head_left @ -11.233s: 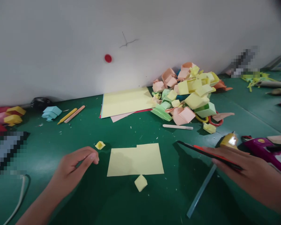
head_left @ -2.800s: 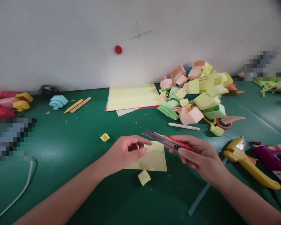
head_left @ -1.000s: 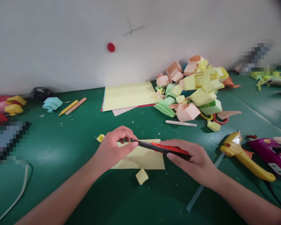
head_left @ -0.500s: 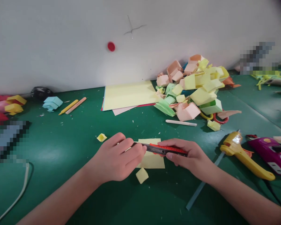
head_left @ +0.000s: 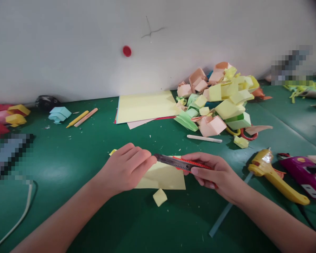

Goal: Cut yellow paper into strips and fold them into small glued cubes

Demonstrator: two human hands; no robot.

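Observation:
My right hand (head_left: 217, 174) is closed around a snap-off utility knife (head_left: 171, 161) with a dark metal body and an orange-red toothed side. Its front end points left, almost touching the fingertips of my left hand (head_left: 129, 168). That hand is closed, fingers curled and pressed together; whatever lies in them is hidden. Under both hands a pale yellow paper sheet (head_left: 163, 179) rests on the green table, partly covered. Just in front of the sheet lies a small folded yellow paper cube (head_left: 160, 197). Another little yellow paper piece (head_left: 112, 152) peeks out behind my left hand.
A heap of folded paper boxes (head_left: 221, 98) stands at the back right, beside stacked paper sheets (head_left: 147, 105). A white pen (head_left: 204, 138) lies before it. At right are a yellow glue gun (head_left: 276, 175) and a purple device (head_left: 302, 174). Two pencil-like sticks (head_left: 81, 118) lie left.
My left hand has drawn back a little to the left, off the knife's front end, and more of the yellow sheet shows. The knife has shifted slightly right in my right hand.

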